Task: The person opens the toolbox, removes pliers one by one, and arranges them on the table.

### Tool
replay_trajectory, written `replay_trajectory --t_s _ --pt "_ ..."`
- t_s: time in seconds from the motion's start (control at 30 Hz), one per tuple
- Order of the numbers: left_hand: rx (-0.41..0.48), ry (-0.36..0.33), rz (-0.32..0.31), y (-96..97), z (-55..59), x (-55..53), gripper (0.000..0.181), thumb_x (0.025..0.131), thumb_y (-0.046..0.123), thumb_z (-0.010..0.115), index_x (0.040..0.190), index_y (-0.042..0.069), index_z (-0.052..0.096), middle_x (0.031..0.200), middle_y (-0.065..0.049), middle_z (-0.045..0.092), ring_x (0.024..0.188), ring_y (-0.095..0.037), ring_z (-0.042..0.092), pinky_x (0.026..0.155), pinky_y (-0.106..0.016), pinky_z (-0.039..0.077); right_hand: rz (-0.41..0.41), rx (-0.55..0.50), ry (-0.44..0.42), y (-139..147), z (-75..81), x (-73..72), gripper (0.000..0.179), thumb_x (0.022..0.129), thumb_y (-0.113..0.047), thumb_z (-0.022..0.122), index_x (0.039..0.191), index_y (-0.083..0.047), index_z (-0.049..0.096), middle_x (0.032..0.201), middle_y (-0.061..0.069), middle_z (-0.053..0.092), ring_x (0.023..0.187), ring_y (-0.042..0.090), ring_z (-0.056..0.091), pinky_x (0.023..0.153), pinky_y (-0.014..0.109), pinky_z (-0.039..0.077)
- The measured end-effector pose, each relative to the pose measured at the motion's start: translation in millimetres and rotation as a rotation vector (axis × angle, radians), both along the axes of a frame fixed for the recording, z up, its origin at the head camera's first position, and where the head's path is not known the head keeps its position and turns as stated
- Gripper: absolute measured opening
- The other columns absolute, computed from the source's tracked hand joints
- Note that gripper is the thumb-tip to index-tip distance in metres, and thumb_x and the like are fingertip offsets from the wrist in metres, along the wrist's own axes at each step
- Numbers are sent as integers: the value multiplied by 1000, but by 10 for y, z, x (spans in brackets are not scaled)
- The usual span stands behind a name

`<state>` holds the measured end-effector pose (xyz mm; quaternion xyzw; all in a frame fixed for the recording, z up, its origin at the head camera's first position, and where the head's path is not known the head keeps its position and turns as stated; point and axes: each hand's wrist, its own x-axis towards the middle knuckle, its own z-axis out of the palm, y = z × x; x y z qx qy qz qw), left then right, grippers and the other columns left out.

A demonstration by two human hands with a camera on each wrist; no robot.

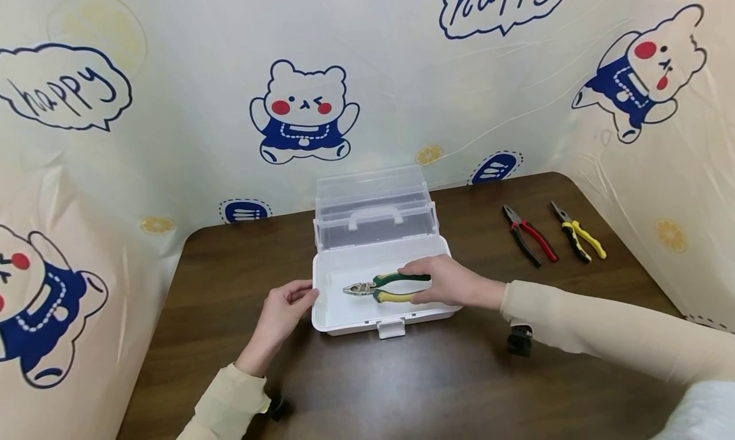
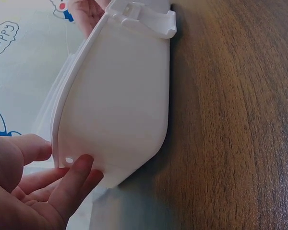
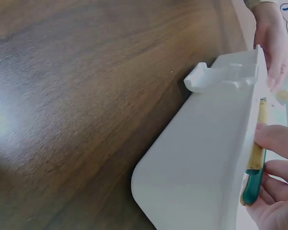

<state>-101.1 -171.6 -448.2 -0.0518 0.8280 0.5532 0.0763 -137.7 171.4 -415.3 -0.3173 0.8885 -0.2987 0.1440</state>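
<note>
A pair of combination pliers [image 1: 360, 289] with green and yellow handles is over the inside of an open white plastic toolbox [image 1: 381, 326], its metal jaws pointing left. My right hand [image 1: 450, 280] grips the handle ends between thumb and fingers; the right wrist view shows the handles [image 3: 257, 155] just behind the box's front rim. At the box's left edge, my left hand [image 1: 282, 312] holds the rim, thumb at the top and fingers against the outer wall, as the left wrist view shows. The clear lid [image 1: 376, 204] with its carrying handle is tipped back.
On the right of the brown wooden table [image 1: 230, 268] lie red-and-black pliers [image 1: 527, 231] and yellow-and-black pliers [image 1: 579, 233]. A white latch [image 1: 392, 329] hangs at the toolbox's front. Behind the table hangs a sheet [image 1: 189, 108] printed with bears.
</note>
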Motion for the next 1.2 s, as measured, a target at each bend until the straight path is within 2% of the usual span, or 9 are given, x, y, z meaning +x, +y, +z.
replay_trajectory --t_s 0.2,0.4,0.63,0.77,0.9,1.07,1.2 --pt "-3 3 -14 -8 2 -2 34 100 12 71 128 -7 68 114 -23 75 92 -20 74 82 -39 64 -40 6 32 178 88 71 57 87 -20 86 138 -4 67 138 14 67 128 31 63 105 48 53" --pt "-21 4 -15 -30 -7 1 34 100 13 71 128 -7 68 115 -24 75 94 -23 74 83 -39 64 -103 17 74 393 113 137 55 86 -19 87 136 -6 69 136 16 68 123 33 66 101 49 56" --pt "-29 -7 -32 -31 -16 -9 34 101 12 70 129 -7 68 115 -24 74 93 -21 74 83 -37 63 -244 28 63 722 234 254 57 88 -22 85 139 -8 67 137 15 68 123 35 65 99 54 56" --pt "-37 4 -37 -31 -6 -27 34 101 12 69 129 -7 67 115 -24 74 93 -21 74 83 -36 64 -321 35 78 910 298 280 58 87 -25 86 139 -11 67 135 15 69 113 32 67 85 47 58" --pt "-42 2 -37 -29 -9 -39 33 101 11 69 129 -7 67 116 -24 74 93 -20 74 82 -36 64 -399 31 103 1080 322 284 60 86 -27 87 140 -10 67 133 17 70 105 32 67 74 38 54" --pt "-41 -21 -36 -23 -26 -36 33 101 12 69 129 -5 68 116 -23 74 94 -20 73 82 -34 63 -497 23 108 1272 304 264 61 86 -30 88 139 -10 67 130 21 70 98 32 63 69 34 47" --pt "-52 -19 -40 -27 -24 -37 34 101 13 69 130 -5 67 117 -23 74 95 -22 74 84 -37 63 -559 28 103 1402 263 220 61 87 -34 86 139 -9 67 113 21 72 86 27 57 64 32 41"
